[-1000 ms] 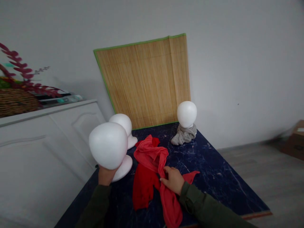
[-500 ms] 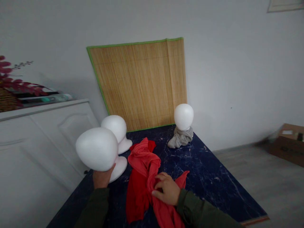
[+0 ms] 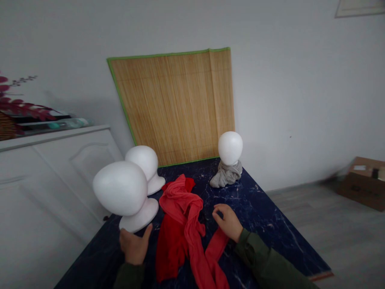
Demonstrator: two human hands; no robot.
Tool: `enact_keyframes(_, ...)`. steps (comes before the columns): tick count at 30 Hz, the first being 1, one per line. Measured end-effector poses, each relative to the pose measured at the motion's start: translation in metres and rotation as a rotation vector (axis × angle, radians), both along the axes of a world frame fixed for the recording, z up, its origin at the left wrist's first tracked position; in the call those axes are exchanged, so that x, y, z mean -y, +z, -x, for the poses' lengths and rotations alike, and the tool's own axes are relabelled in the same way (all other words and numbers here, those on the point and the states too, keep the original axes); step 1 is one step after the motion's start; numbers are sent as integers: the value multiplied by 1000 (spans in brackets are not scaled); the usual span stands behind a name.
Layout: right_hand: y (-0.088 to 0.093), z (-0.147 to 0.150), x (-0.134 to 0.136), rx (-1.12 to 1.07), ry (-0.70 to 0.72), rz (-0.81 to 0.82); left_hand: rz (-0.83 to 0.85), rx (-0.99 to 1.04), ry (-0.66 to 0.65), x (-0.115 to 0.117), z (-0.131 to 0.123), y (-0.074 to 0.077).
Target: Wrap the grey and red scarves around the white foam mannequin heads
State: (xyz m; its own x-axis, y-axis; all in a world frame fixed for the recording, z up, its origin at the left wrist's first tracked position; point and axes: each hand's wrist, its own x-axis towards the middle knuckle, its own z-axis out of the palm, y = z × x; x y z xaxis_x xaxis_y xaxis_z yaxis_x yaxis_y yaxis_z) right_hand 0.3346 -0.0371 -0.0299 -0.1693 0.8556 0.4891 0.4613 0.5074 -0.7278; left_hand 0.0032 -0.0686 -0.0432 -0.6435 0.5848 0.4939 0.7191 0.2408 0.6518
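Observation:
My left hand (image 3: 134,245) is open, thumb spread from the fingers, just at the near edge of the base of a white mannequin head (image 3: 120,188). A second white mannequin head (image 3: 142,162) stands behind it. My right hand (image 3: 227,220) has its fingers curled over one end of a coral-red scarf (image 3: 192,230); the hand hides that end. The scarf lies bunched down the middle of the table, on top of a brighter red cloth (image 3: 170,257). At the back right stands a third mannequin head (image 3: 230,147) with a grey scarf (image 3: 226,175) wrapped around its neck.
All this stands on a dark blue marbled tabletop (image 3: 255,208). A bamboo mat (image 3: 177,108) with green edging hangs behind. White cabinets (image 3: 60,180) border the left side, with pink flowers (image 3: 27,108) on top. A cardboard box (image 3: 363,180) sits on the floor at right.
My left hand has come off the near mannequin head, moving down towards me and opening. My right hand has shifted up and right, and the scarf's loose end has moved with it.

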Motion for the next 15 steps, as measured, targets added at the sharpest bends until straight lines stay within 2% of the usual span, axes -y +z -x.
enact_keyframes(2,-4,-16,-12,-6,-86,4,39,-45,-113,8,-31,-1)
enact_keyframes(3,-6,-23,-18,-8,-133,8,59,-97,-210,9,-48,3)
enact_keyframes(7,-19,-39,-44,6,-308,-36,80,-404,-675,-11,-118,39)
enact_keyframes(9,-25,-47,-56,41,-375,-92,95,-559,-801,-30,-144,56)
enact_keyframes(10,-27,-52,-62,58,-403,-112,112,-609,-804,-39,-152,61)
enact_keyframes(12,-30,-65,-73,78,-458,-129,172,-613,-681,-54,-157,59)
enact_keyframes(15,-31,-90,-85,76,-550,-124,314,-401,-448,-71,-135,38)
